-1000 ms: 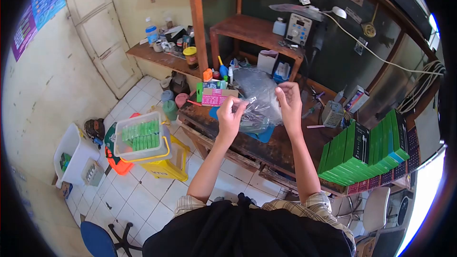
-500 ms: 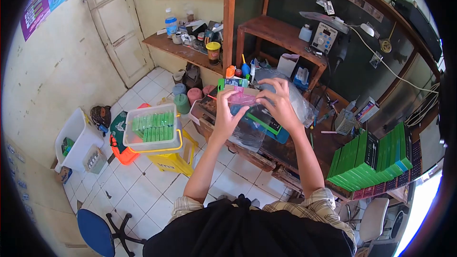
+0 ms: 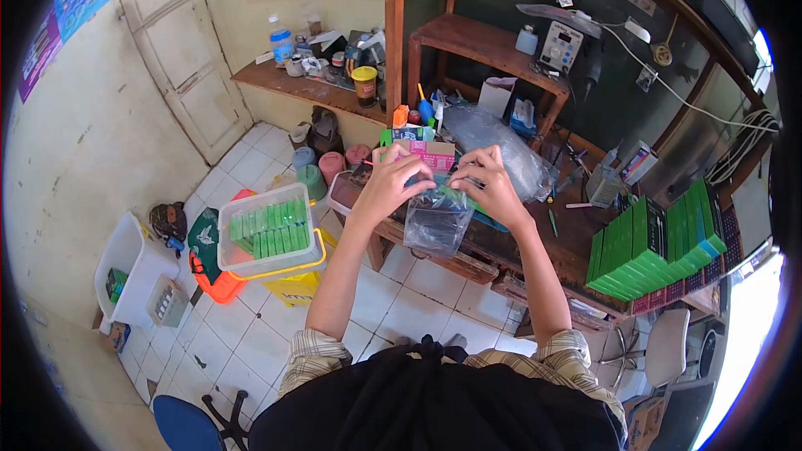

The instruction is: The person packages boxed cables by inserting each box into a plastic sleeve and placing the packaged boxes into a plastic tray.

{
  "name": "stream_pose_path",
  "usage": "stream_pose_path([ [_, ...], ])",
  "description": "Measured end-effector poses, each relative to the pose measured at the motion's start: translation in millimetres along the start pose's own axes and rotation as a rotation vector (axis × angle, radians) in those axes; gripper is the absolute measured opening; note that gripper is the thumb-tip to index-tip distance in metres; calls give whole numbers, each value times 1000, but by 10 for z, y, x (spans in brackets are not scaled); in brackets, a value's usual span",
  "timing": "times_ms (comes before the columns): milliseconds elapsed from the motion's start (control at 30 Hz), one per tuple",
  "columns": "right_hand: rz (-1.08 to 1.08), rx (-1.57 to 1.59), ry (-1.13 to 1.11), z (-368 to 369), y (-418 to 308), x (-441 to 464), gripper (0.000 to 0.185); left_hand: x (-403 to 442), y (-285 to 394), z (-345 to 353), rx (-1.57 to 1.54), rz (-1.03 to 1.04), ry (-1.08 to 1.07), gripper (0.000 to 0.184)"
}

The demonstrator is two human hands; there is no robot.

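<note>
A clear plastic bag point(image 3: 436, 224) hangs over the workbench's front edge between my hands. My left hand point(image 3: 394, 184) is closed, pinching the bag's upper left part. My right hand point(image 3: 487, 188) pinches its upper right part near a green edge. Behind the hands lie a pink and brown box point(image 3: 433, 150) and a larger heap of clear plastic point(image 3: 501, 146). Part of a blue mat shows under my right hand. What lies behind the bag is partly hidden.
Stacked green boxes point(image 3: 626, 255) stand on the bench's right. At left, a clear tub point(image 3: 266, 263) of green packets rests on a yellow stool point(image 3: 294, 288). A soldering station point(image 3: 560, 48) stands on the raised shelf point(image 3: 480, 42). A blue chair point(image 3: 185, 426) is at lower left.
The clear bag now hangs open downward between my hands. Both hands have come lower, with fingers curled onto its top edge. The camera view has shifted slightly.
</note>
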State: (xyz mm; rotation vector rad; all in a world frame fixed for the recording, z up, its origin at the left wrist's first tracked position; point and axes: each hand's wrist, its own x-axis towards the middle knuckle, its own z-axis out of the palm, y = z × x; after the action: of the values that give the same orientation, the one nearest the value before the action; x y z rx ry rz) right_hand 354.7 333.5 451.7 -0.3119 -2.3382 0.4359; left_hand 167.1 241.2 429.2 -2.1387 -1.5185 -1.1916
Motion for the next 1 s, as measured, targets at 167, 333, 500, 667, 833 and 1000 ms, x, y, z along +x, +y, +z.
stream_pose_path([
  [167,-57,86,34,-66,-7,-32,11,-71,-154,195,-378,-167,48,22],
  [333,115,119,-52,-22,313,-116,16,-99,-295,444,-575,-277,-52,22],
  [500,131,108,-94,59,713,-170,17,-10,-347,600,-651,-277,-136,19],
  [667,381,366,-154,219,1114,-267,16,33,-498,773,-812,-373,-100,17],
  [833,506,696,-109,445,1651,-389,33,63,-626,866,-686,-405,-251,15],
  [1000,549,-83,-393,782,2105,-799,92,75,-724,1025,-646,-361,-277,15],
])
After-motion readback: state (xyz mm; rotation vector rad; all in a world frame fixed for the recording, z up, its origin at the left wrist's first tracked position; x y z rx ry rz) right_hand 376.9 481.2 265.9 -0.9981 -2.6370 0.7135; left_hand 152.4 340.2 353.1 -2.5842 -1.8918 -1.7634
